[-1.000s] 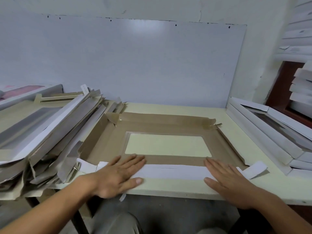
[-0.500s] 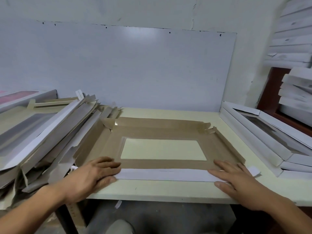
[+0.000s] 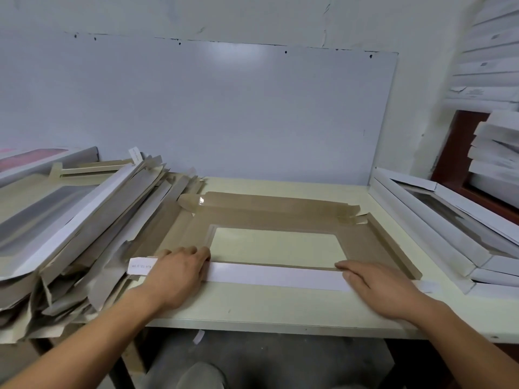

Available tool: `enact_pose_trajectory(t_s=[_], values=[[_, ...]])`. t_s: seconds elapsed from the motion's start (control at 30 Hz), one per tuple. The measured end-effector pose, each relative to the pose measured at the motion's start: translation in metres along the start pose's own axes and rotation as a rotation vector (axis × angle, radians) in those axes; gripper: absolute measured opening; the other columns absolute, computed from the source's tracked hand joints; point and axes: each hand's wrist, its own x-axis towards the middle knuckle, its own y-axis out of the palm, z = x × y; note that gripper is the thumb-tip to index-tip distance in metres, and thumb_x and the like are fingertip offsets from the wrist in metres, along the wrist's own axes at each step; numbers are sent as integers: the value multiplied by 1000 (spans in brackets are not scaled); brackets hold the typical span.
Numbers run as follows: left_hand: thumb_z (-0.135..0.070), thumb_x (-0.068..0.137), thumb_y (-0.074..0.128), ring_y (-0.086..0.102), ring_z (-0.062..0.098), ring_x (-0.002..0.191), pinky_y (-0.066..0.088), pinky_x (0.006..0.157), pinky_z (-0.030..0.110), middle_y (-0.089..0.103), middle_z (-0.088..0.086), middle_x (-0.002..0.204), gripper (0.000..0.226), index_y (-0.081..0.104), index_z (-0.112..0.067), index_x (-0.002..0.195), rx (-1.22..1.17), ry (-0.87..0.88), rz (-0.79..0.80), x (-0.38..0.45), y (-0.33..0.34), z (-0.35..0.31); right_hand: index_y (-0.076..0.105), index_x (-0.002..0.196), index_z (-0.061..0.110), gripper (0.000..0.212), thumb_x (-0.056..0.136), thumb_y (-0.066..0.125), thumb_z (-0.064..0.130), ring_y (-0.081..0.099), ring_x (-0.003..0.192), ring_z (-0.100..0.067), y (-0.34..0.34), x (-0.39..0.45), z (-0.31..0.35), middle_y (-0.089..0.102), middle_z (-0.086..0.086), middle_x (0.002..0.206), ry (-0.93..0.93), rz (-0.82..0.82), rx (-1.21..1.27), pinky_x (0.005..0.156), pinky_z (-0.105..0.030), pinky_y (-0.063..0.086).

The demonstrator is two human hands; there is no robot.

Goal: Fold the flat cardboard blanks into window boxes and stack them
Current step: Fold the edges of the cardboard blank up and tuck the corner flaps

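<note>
A flat cardboard blank [image 3: 269, 214] lies brown side up on the cream table [image 3: 280, 310], with a clear window in its middle. Its near flap [image 3: 272, 276] is folded over and shows its white side. My left hand [image 3: 177, 276] rests on the flap's left end with the fingers bent over the crease. My right hand [image 3: 376, 287] lies flat on the flap's right end, fingers straight. A pile of unfolded blanks [image 3: 73, 237] leans at the left. Folded white window boxes [image 3: 438, 228] are stacked at the right.
A pale board [image 3: 224, 113] stands against the wall behind the table. More white boxes [image 3: 494, 153] are piled at the far right beside a dark red frame. A paper scrap [image 3: 198, 336] hangs below the table's front edge.
Both hands slid apart along the white flap toward its ends. The left hand's fingers curled from flat to bent over the crease. The camera view shifted slightly.
</note>
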Motion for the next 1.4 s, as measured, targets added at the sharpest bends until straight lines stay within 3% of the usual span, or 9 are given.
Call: enact_pose_trajectory(t_s=[0.23,0.37,0.47,0.8,0.93,1.03,1.1,1.13,1.4], values=[[-28,102,30,30,17,137,15,112,43,36,-3,147,46,28,-30,148,-77,156,105,9,17,-45,31,149,45,46,104,21,47,47,115,-14,16,16,14,43,11,119,0,23,-92,96,-33,38],[-61,99,10,-13,9,150,-15,117,50,-9,-10,164,63,-3,-36,156,-179,216,353,13,21,-76,1,153,49,56,99,9,61,6,148,-14,31,22,31,9,14,162,-82,126,-106,118,-43,9],[-77,90,6,-23,4,146,-17,117,50,-21,-16,160,75,-12,-40,153,-157,254,433,17,21,-85,-11,151,51,61,94,4,69,-16,149,-6,34,25,32,-15,20,162,-73,208,-50,120,-49,-7],[-90,72,1,-23,1,144,-11,121,43,-21,-25,157,91,-11,-47,151,-158,116,509,7,5,-3,-9,153,49,63,96,11,68,-19,147,-2,16,7,-21,-17,25,159,67,269,-17,119,-44,-12],[-92,71,-2,-22,3,145,-12,120,45,-22,-20,158,96,-17,-43,151,-109,23,506,3,5,33,17,151,52,52,100,27,59,0,150,-7,7,-6,-38,8,25,155,48,184,33,121,-41,0],[-93,68,-7,-22,6,146,-15,118,51,-22,-15,160,102,-19,-37,152,-48,18,459,2,9,34,54,121,53,25,96,50,52,37,123,-8,-3,-17,-45,45,26,124,-6,-32,26,103,-31,31],[-93,69,-7,-22,8,146,-15,118,54,-20,-13,161,105,-17,-32,153,-38,-3,396,0,12,26,59,93,47,5,92,56,51,48,97,-7,-13,-18,-42,53,19,94,-24,-74,-19,81,-28,39],[-92,70,-5,-22,8,146,-15,117,54,-20,-12,161,104,-17,-31,154,-53,-8,365,-1,13,19,59,83,38,15,91,56,50,52,86,-9,-17,-17,-39,55,13,85,-26,-51,-25,73,-28,42],[-82,84,13,-32,7,143,-14,120,43,-37,-17,153,85,-26,-42,148,-192,232,202,-24,-18,-67,31,61,18,44,94,57,32,29,53,-8,-37,7,24,33,1,62,-75,328,-21,54,-28,24]])
